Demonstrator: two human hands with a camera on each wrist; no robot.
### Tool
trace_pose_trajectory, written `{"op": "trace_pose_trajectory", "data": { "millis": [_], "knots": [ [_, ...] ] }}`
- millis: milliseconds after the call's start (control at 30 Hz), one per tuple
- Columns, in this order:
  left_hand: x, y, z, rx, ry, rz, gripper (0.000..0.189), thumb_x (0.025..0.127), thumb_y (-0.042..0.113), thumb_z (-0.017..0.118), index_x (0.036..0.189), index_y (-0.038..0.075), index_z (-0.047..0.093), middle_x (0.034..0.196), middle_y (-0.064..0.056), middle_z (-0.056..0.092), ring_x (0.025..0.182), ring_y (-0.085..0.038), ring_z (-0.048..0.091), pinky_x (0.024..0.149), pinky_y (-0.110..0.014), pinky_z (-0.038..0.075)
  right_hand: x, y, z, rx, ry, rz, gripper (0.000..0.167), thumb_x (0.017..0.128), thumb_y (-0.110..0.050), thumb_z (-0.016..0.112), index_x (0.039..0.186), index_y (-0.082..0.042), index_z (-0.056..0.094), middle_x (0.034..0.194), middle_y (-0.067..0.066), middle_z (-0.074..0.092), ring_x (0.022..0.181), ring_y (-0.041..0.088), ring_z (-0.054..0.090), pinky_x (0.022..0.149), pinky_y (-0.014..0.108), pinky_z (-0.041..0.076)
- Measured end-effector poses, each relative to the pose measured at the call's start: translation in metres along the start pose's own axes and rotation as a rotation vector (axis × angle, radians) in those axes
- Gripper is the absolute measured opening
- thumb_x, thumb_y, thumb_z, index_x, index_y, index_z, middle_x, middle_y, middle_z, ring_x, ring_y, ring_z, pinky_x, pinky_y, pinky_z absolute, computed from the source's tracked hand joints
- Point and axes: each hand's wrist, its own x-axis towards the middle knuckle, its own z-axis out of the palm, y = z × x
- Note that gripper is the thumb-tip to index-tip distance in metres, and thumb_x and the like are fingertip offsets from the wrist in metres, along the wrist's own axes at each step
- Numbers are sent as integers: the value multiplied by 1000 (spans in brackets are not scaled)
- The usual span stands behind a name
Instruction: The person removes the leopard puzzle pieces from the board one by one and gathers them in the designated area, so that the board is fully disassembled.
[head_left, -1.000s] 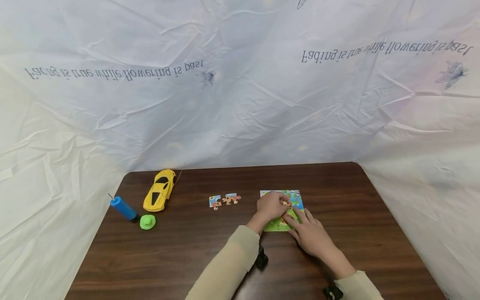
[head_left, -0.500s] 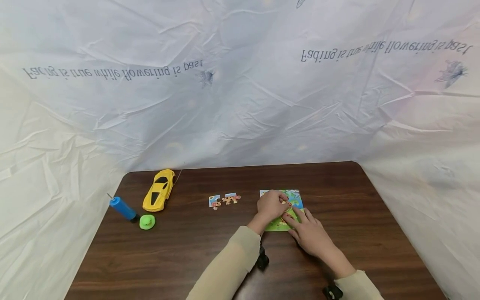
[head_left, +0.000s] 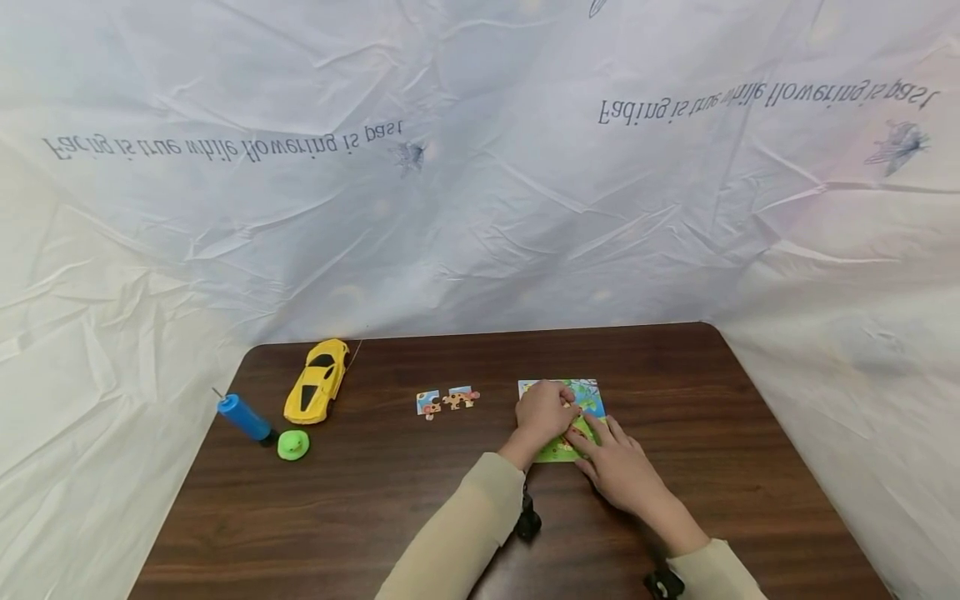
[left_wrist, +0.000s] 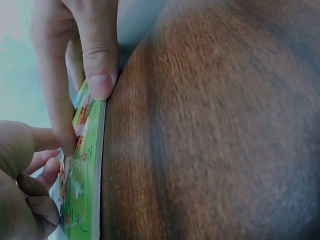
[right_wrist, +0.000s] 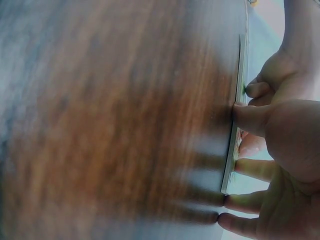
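Observation:
A jigsaw puzzle board (head_left: 557, 452) with a bright green and blue picture lies right of the table's middle. My left hand (head_left: 542, 410) is over it with curled fingers, pinching an orange-spotted puzzle piece (head_left: 579, 412) against the board; most of the piece is hidden. My right hand (head_left: 621, 471) spreads nearly straight fingers over the board's right part. In the left wrist view the right thumb (left_wrist: 101, 86) touches the board's near edge, while an index finger presses on the picture. Two loose puzzle pieces, one at the left (head_left: 428, 404) and one at the right (head_left: 461, 397), lie left of the board.
On the table's left side are a yellow toy car (head_left: 317, 381), a blue cylinder with a thin metal tip (head_left: 243, 417) and a small green rubber duck (head_left: 293, 445). The dark wooden table (head_left: 360, 517) is backed by a pale printed cloth (head_left: 480, 167).
Both hands stay on the puzzle board; the left fingers shift only slightly over the orange-spotted piece. The loose pieces and toys have not moved.

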Motion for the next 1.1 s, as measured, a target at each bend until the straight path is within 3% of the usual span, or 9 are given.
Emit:
{"op": "trace_pose_trajectory", "data": {
  "millis": [433, 700, 900, 1100],
  "knots": [
    [-1, 1, 1, 15, 13, -4, 15, 92, 32, 81, 103, 21, 80, 102, 5, 70, 78, -13, 64, 63, -33, 53, 0, 0, 0, -2, -2, 3, 46, 100, -28, 71, 145, -19, 64, 156, 22, 44, 134, 59, 44, 88, 71, 48],
    [-1, 2, -1, -2, 27, -44, 14, 90, 36, 83, 85, 23, 82, 95, 8, 75, 64, -7, 60, 61, -33, 53, 1, 0, -2, 2, -16, 12, 48, 101, -27, 71, 147, -21, 62, 157, 21, 44, 135, 59, 44, 88, 72, 48],
    [0, 3, 0, -9, 29, -37, 12, 90, 34, 83, 97, 25, 84, 101, 11, 76, 68, -7, 63, 65, -34, 55, 0, -1, -2, 6, -20, 12, 46, 101, -27, 71, 146, -20, 63, 157, 21, 43, 135, 59, 43, 89, 72, 47],
    [0, 3, 1, 11, 48, -22, 10, 93, 32, 79, 98, 25, 83, 102, 8, 75, 68, -8, 63, 63, -36, 54, 0, -1, -3, 7, -19, 9, 46, 101, -27, 71, 146, -19, 64, 158, 22, 43, 135, 59, 43, 90, 71, 47]
  ]
}}
